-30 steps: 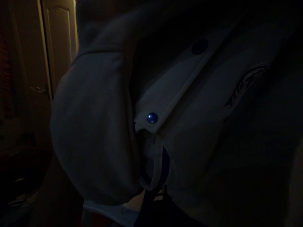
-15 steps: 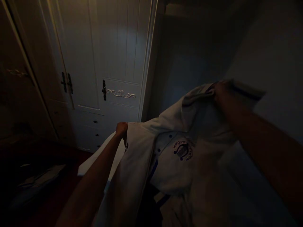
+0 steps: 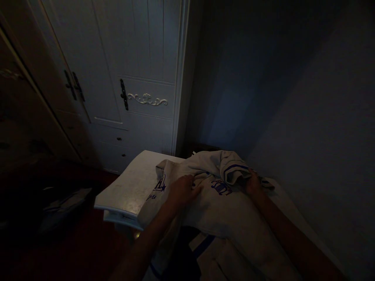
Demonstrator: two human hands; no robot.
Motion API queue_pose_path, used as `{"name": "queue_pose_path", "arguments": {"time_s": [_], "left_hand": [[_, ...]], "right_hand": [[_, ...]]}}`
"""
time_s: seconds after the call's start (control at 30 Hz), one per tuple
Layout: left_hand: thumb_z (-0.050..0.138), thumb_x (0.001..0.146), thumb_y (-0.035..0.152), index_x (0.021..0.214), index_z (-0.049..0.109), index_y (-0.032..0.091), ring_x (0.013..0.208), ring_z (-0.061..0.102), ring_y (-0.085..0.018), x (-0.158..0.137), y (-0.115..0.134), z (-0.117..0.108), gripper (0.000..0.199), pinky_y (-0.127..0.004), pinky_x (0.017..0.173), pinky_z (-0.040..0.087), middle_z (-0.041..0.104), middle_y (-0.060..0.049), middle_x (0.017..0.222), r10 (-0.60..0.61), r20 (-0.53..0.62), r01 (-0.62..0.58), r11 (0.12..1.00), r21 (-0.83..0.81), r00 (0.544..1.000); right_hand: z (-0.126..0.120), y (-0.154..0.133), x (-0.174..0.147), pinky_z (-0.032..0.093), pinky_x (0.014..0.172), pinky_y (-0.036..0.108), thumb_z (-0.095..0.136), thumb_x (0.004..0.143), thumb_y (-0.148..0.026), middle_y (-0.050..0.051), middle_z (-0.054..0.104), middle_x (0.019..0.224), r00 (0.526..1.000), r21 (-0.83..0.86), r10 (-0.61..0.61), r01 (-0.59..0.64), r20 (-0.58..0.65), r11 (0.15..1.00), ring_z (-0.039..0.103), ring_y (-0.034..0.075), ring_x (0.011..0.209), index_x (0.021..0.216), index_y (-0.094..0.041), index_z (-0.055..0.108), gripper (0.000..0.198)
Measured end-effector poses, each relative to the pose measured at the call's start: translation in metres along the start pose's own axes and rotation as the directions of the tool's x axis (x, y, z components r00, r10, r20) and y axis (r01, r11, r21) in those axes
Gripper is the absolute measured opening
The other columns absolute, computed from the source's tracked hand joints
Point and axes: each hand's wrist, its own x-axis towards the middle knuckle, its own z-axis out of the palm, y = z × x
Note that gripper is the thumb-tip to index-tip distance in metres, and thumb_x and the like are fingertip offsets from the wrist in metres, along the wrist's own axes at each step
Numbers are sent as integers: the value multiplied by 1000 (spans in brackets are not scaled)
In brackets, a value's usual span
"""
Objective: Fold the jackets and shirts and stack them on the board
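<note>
A pale shirt (image 3: 216, 218) with blue-striped trim, a small embroidered emblem and dark blue lettering lies spread over a white table, partly bunched at the top. My left hand (image 3: 183, 189) rests on the shirt near its front opening, thumb apart from the fingers. Over at the striped edge on the right, my right hand (image 3: 254, 182) is closed on the fabric; its fingertips are partly hidden. The lower part of the shirt hangs toward me, with dark cloth showing beneath it.
The white table (image 3: 129, 183) shows its bare left corner. Behind it stands a white wardrobe (image 3: 146, 128) with dark handles; a grey wall (image 3: 316, 128) rises on the right. A dark heap (image 3: 61, 207) with pale parts lies on the red floor (image 3: 88, 242).
The shirt was held up and stretched between both hands; now it lies lower on the table. My left hand has let go of its edge and moved right; my right hand has come down.
</note>
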Motion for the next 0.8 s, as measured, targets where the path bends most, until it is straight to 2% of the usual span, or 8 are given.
{"name": "queue_pose_path", "arguments": {"time_s": [0.1,0.27,0.47,0.57,0.63,0.7,0.77,0.8], "left_hand": [[69,74,51,129,56,20,110,60,-32,-12,14,20,65,-37,85,47,63,-17,121,-54,114,38,989,144,992],[50,90,34,116,63,19,93,67,-28,-6,-5,24,33,-34,74,47,70,-15,104,-188,38,171,949,265,981],[44,93,35,106,66,18,98,66,-31,14,-33,-10,31,-35,76,46,70,-15,104,-272,-79,283,913,294,959],[40,94,31,119,60,18,100,65,-32,20,-41,-26,34,-36,76,47,67,-16,112,-324,-217,378,878,293,921],[40,93,27,123,57,19,96,66,-31,19,-37,-29,35,-36,73,47,63,-16,118,-320,-300,405,868,287,898],[41,92,25,117,59,19,92,67,-29,10,-25,-23,32,-34,70,46,63,-15,116,-273,-319,362,894,265,908],[44,92,26,106,64,18,90,67,-27,-2,-10,-9,26,-33,71,45,68,-12,104,-204,-240,252,949,188,949],[46,91,29,100,66,18,89,67,-26,-9,-2,-1,24,-32,71,45,70,-11,97,-172,-176,195,973,125,969]], "right_hand": [[-5,0,-8,62,72,39,57,82,-28,6,72,83,991,-1,122,-122,51,992,70,23,79,81,-22,67,12],[17,-15,-3,61,57,28,58,72,-4,6,69,75,990,-128,144,-144,-6,981,67,18,64,72,-19,61,15],[52,-77,42,58,75,21,43,80,-5,2,62,82,986,-160,-140,125,-88,979,65,10,80,77,-21,51,17],[56,-73,37,57,81,29,43,82,-12,4,59,84,972,-252,-224,201,-65,947,64,12,83,77,-21,48,12],[57,-49,20,55,84,32,52,79,-15,4,60,87,959,-329,-283,265,-8,906,63,15,86,82,-20,50,6],[60,-18,-4,53,88,34,65,71,-16,4,63,93,939,-393,-328,340,98,854,62,17,90,88,-20,54,20],[67,13,-27,52,88,36,73,66,-17,5,66,93,899,-462,-280,416,336,783,63,19,89,89,-19,61,26],[72,27,-37,52,88,37,74,67,-18,5,67,92,811,-502,-212,518,545,693,64,21,89,88,-18,64,23]]}}
